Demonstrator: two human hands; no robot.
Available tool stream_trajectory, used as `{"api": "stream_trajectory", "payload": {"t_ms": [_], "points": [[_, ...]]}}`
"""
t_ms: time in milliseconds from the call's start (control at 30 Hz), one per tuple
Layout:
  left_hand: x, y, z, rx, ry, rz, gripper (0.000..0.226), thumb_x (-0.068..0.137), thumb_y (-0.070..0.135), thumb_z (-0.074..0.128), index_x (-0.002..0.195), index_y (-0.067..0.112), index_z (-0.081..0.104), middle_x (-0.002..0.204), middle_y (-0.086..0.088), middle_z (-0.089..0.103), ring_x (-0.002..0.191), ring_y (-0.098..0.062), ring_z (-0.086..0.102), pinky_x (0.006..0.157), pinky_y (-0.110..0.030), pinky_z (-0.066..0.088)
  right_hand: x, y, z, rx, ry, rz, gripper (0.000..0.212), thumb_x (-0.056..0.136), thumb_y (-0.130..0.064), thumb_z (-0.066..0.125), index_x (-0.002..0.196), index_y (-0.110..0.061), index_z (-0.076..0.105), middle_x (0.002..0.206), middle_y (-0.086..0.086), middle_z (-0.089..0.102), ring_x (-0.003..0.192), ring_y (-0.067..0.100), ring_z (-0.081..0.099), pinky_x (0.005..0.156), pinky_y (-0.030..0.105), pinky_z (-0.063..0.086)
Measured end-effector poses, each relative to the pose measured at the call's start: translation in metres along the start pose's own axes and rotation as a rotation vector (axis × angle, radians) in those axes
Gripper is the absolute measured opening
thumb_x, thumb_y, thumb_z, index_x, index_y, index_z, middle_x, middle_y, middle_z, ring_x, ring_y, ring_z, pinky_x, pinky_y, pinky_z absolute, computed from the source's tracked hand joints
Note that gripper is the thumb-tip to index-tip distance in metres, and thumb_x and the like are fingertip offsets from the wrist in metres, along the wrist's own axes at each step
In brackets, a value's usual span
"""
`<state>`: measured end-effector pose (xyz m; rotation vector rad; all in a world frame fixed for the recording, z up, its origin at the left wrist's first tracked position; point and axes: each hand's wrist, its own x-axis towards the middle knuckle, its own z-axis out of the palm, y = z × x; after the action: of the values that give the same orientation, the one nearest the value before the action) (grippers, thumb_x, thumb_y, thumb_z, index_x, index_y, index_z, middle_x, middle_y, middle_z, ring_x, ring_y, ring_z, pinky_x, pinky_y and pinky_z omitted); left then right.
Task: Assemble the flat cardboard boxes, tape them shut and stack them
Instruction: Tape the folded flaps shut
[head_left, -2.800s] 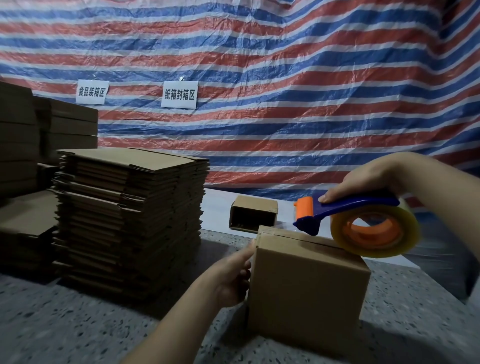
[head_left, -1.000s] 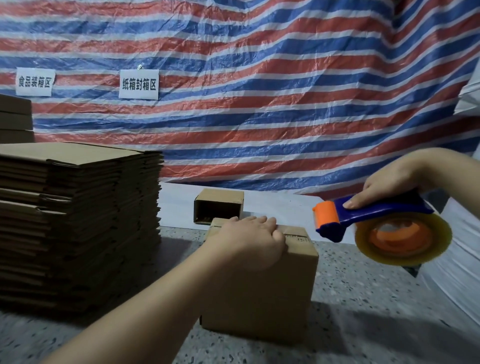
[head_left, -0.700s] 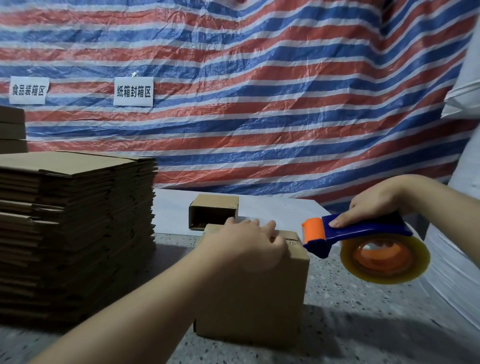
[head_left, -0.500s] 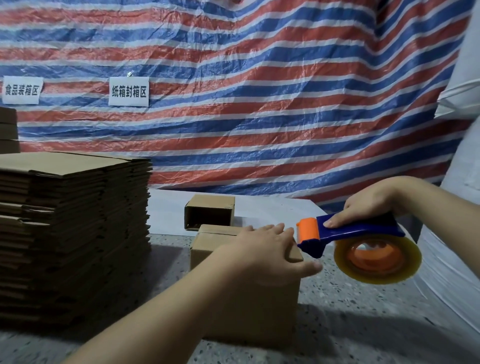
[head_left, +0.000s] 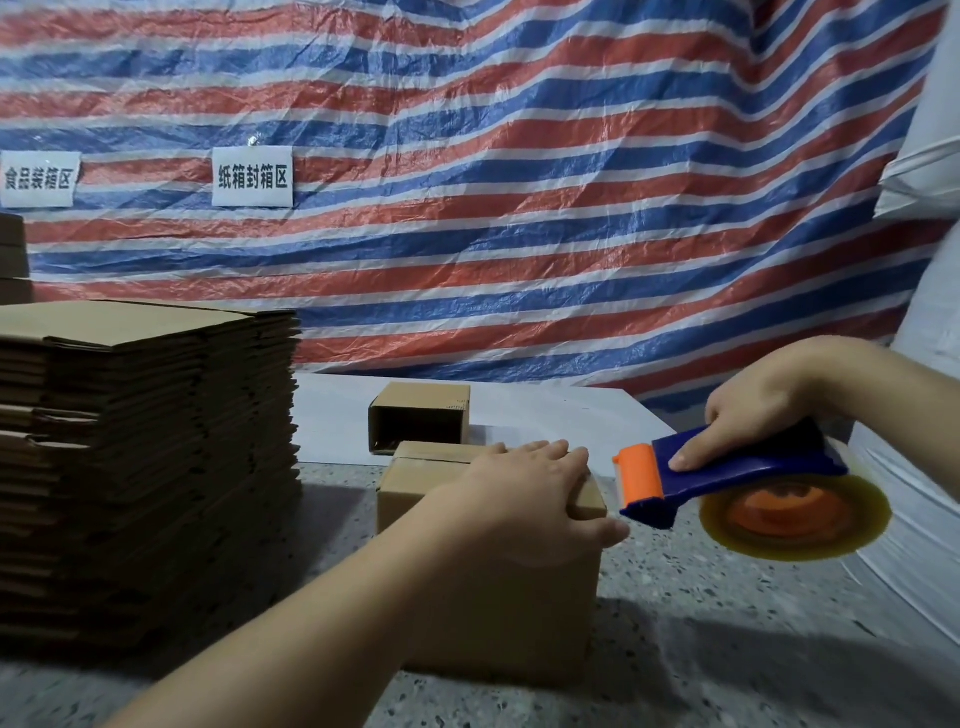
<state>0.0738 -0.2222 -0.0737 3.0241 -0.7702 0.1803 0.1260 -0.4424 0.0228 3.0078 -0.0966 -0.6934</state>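
An assembled cardboard box (head_left: 519, 613) stands on the speckled floor in front of me. My left hand (head_left: 524, 499) lies flat on its top, fingers spread toward the right edge and thumb hanging over the corner. My right hand (head_left: 753, 410) grips the blue handle of a tape dispenser (head_left: 737, 488) with an orange roller and a yellowish tape roll. The dispenser hovers just right of the box, its roller near the top right edge. A tall stack of flat cardboard boxes (head_left: 145, 457) stands at the left.
A small open box (head_left: 421, 418) lies on its side on a white sheet (head_left: 545, 415) behind the box. A striped red, white and blue tarp (head_left: 519, 208) with two paper labels covers the back. White stacked material (head_left: 924, 545) rises at the right.
My left hand moved from the box's side onto its top and slid to the right edge. The dispenser lifted off the box top and now hangs just right of the box.
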Motion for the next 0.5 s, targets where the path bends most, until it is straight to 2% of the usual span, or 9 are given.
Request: {"api": "stream_trajectory", "payload": {"t_ms": [133, 200, 300, 400, 500], "points": [[0.0, 0.0, -0.001, -0.012, -0.014, -0.011, 0.085, 0.091, 0.074, 0.034, 0.157, 0.032, 0.003, 0.166, -0.001, 0.01, 0.152, -0.022, 0.011, 0.122, -0.05, 0.013, 0.0, -0.024, -0.004, -0.128, 0.112, 0.061, 0.069, 0.069, -0.083, 0.065, 0.102, -0.022, 0.069, 0.094, 0.001, 0.077, 0.083, 0.017, 0.075, 0.07, 0.024, 0.059], [0.0, 0.0, -0.001, -0.027, -0.02, -0.008, 0.083, 0.091, 0.074, 0.034, 0.156, 0.037, -0.002, 0.166, 0.0, 0.008, 0.152, -0.022, 0.009, 0.122, -0.051, 0.011, 0.002, -0.033, 0.005, -0.239, 0.147, 0.087, 0.068, 0.07, -0.08, 0.068, 0.103, -0.021, 0.069, 0.09, -0.001, 0.074, 0.079, 0.016, 0.072, 0.07, 0.026, 0.057], [0.001, -0.001, -0.001, -0.021, -0.026, -0.009, 0.081, 0.091, 0.074, 0.033, 0.156, 0.039, 0.001, 0.166, 0.0, 0.006, 0.152, -0.022, 0.007, 0.122, -0.052, 0.011, 0.017, -0.033, 0.045, -0.439, 0.181, 0.095, 0.065, 0.077, -0.072, 0.066, 0.113, -0.017, 0.069, 0.085, -0.004, 0.064, 0.071, 0.014, 0.059, 0.077, 0.03, 0.053], [0.0, -0.002, 0.002, -0.015, -0.003, 0.0, 0.079, 0.091, 0.075, 0.033, 0.156, 0.038, 0.009, 0.165, 0.001, 0.009, 0.152, -0.022, 0.01, 0.122, -0.053, 0.012, 0.036, -0.015, 0.092, -0.222, 0.363, 0.067, 0.065, 0.081, -0.077, 0.057, 0.107, -0.018, 0.066, 0.08, -0.007, 0.058, 0.075, 0.012, 0.058, 0.075, 0.03, 0.053], [0.001, -0.001, 0.003, -0.017, 0.013, 0.01, 0.077, 0.091, 0.075, 0.033, 0.156, 0.036, 0.015, 0.165, 0.0, 0.013, 0.151, -0.023, 0.014, 0.121, -0.052, 0.014, 0.052, -0.001, 0.133, -0.135, 0.586, 0.02, 0.061, 0.08, -0.082, 0.05, 0.102, -0.027, 0.063, 0.096, -0.007, 0.067, 0.086, 0.014, 0.063, 0.073, 0.029, 0.053]]}}
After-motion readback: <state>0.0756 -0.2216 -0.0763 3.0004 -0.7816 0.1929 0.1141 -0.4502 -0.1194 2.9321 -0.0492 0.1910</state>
